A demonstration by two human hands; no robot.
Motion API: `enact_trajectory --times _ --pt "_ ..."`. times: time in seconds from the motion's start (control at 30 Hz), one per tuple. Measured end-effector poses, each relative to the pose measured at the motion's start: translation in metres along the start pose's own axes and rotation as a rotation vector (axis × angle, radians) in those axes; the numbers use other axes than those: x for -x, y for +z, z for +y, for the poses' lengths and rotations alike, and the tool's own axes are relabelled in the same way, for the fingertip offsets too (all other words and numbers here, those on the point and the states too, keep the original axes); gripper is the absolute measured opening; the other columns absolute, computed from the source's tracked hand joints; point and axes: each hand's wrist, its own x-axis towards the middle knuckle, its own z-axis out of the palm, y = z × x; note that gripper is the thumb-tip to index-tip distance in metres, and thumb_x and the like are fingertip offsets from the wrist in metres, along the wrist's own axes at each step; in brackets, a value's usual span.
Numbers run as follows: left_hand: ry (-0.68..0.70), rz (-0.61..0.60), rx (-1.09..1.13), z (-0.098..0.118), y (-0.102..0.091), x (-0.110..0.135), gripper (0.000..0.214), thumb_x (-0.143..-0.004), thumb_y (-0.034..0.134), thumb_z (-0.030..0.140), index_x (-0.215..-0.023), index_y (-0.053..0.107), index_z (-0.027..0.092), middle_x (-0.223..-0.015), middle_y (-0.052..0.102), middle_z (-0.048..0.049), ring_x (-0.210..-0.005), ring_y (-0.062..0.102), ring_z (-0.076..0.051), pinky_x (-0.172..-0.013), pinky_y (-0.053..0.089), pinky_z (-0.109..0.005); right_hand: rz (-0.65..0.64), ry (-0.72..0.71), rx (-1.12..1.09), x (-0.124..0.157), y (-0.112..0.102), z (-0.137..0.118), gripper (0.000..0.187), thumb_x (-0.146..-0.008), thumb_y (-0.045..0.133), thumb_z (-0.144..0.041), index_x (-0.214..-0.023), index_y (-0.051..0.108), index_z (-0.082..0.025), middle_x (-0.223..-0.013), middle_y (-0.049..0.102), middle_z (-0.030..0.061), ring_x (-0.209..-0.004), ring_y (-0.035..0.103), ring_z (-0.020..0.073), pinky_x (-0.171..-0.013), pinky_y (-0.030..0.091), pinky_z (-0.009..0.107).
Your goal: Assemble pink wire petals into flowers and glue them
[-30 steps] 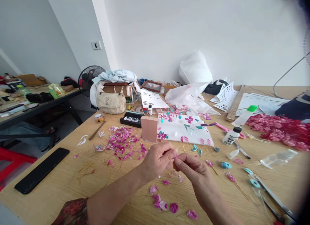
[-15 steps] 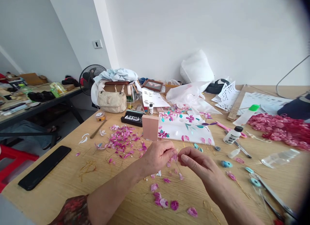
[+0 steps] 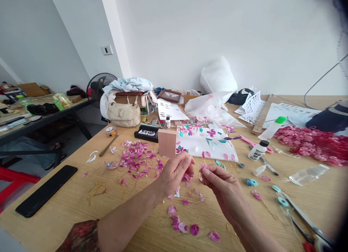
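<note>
My right hand [image 3: 221,181] pinches a small pink petal [image 3: 203,167] between thumb and fingertips. A hand's width to its left, my left hand [image 3: 176,172] is closed, with thumb against curled fingers; whatever it holds is hidden. Pink bits show just under its fingertips, and I cannot tell whether they are held. Below both hands lie loose petals [image 3: 186,201] and several ruffled pink flowers [image 3: 194,229]. A heap of magenta petals on thin wires [image 3: 137,154] spreads to the left. Behind my left hand stands a wooden block [image 3: 167,142].
A white sheet with wire flowers [image 3: 217,147] lies at the back. On the right are a black-capped bottle [image 3: 257,150], a green-capped bottle [image 3: 275,128], thread spools [image 3: 251,182], scissors [image 3: 304,215] and a red flower pile [image 3: 312,143]. A black phone-like slab [image 3: 46,190] sits left.
My hands have drawn slightly apart. The pink petal now shows clearly in my right fingertips, and my left hand has turned a little. The whole view has shifted slightly.
</note>
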Motion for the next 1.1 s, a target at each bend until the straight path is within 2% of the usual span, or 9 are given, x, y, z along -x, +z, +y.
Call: enact_trajectory --times 0.1,0.2,0.37,0.6,0.8,1.0,1.1 --pt "-0.09 -0.056 0.226 -0.003 0.009 0.0 0.026 -0.083 0.045 0.04 -0.079 0.05 0.014 -0.071 0.052 -0.0023 -0.069 0.051 -0.012 -0.065 0.039 -0.025 0.03 -0.006 -0.109 -0.001 0.0 0.002 0.016 -0.065 0.07 -0.035 -0.064 0.065 -0.02 -0.055 0.053 -0.0027 -0.056 0.041 0.0107 -0.059 0.034 0.026" --pt "-0.137 -0.02 0.301 -0.008 0.017 -0.002 0.022 -0.074 0.059 0.035 -0.074 0.052 0.014 -0.066 0.051 0.0001 -0.063 0.049 -0.01 -0.062 0.038 -0.023 0.041 -0.014 -0.115 -0.001 0.001 0.003 0.016 -0.065 0.07 -0.035 -0.064 0.065 -0.02 -0.053 0.05 -0.0035 -0.056 0.04 0.0104 -0.058 0.033 0.025" --pt "-0.212 0.056 0.286 -0.012 0.015 -0.004 0.022 -0.071 0.061 0.035 -0.069 0.053 0.013 -0.062 0.052 0.0006 -0.058 0.047 -0.009 -0.059 0.037 -0.024 0.003 -0.006 -0.042 0.0 -0.002 0.0 0.022 -0.068 0.066 -0.04 -0.065 0.062 -0.018 -0.057 0.048 -0.0031 -0.058 0.039 0.0108 -0.057 0.031 0.025" --pt "-0.211 0.007 0.286 -0.01 0.013 -0.003 0.023 -0.072 0.06 0.034 -0.067 0.053 0.013 -0.062 0.052 0.0005 -0.059 0.048 -0.009 -0.061 0.037 -0.025 0.015 -0.04 0.058 -0.004 -0.01 -0.009 0.02 -0.068 0.066 -0.036 -0.067 0.059 -0.018 -0.058 0.048 -0.0032 -0.056 0.038 0.0099 -0.055 0.03 0.024" --pt "-0.169 -0.037 0.333 -0.01 0.013 0.0 0.027 -0.082 0.047 0.037 -0.077 0.057 0.012 -0.068 0.053 -0.0022 -0.065 0.05 -0.011 -0.064 0.038 -0.025 0.038 -0.081 0.112 -0.004 -0.011 -0.01 0.023 -0.067 0.066 -0.038 -0.064 0.057 -0.017 -0.054 0.047 -0.0032 -0.053 0.039 0.0103 -0.053 0.031 0.025" --pt "-0.261 -0.051 0.342 -0.007 0.015 -0.001 0.021 -0.068 0.064 0.031 -0.08 0.063 0.013 -0.066 0.055 0.0 -0.063 0.049 -0.01 -0.066 0.038 -0.025 0.039 -0.13 0.226 -0.003 -0.011 -0.012 0.02 -0.071 0.063 -0.036 -0.063 0.056 -0.019 -0.056 0.048 -0.003 -0.054 0.041 0.0107 -0.052 0.033 0.024" --pt "-0.286 -0.033 0.343 -0.01 0.016 -0.002 0.018 -0.066 0.066 0.027 -0.078 0.065 0.013 -0.064 0.056 0.0004 -0.062 0.049 -0.009 -0.064 0.038 -0.025 0.038 -0.151 0.284 -0.002 -0.011 -0.014 0.02 -0.071 0.061 -0.037 -0.063 0.056 -0.019 -0.056 0.049 -0.0025 -0.054 0.042 0.0111 -0.052 0.034 0.024"
